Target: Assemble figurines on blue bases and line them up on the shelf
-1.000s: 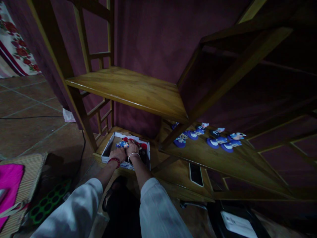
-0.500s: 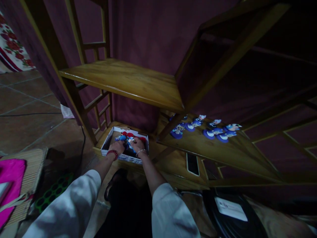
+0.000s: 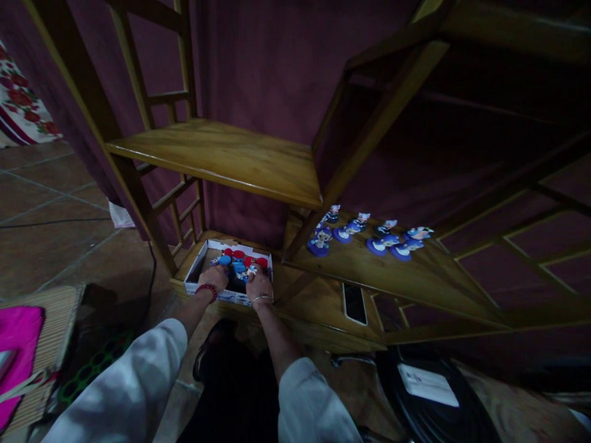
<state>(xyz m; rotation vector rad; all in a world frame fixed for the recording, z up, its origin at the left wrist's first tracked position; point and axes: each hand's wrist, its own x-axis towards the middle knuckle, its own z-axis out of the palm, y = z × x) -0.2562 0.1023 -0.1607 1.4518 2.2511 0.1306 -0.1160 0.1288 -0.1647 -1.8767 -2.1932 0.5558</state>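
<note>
An open white cardboard box (image 3: 236, 301) stands on the low left shelf, with several small red and blue figurines (image 3: 238, 266) inside. My left hand (image 3: 215, 279) reaches in over its front side, fingers curled down beside a blue-headed figurine. At the box's right end my right hand (image 3: 259, 285) has its fingers closed around a small white-and-blue figurine (image 3: 252, 271). The left fingertips are hidden, so what they grip does not show clearly. A red bead bracelet circles the left wrist, and a thin pale bangle the right.
Several blue-and-white figurines (image 3: 355, 227) on purple bases stand on the right shelf (image 3: 415, 289). A phone (image 3: 354, 303) lies on the board below. Wooden posts and an upper shelf (image 3: 217, 154) frame the box. A black lidded bin (image 3: 406, 400) is at lower right.
My view has shifted slightly, so another figurine shows behind the post on the right. Both hands stay in the box; the right one sits a little lower against the figurines.
</note>
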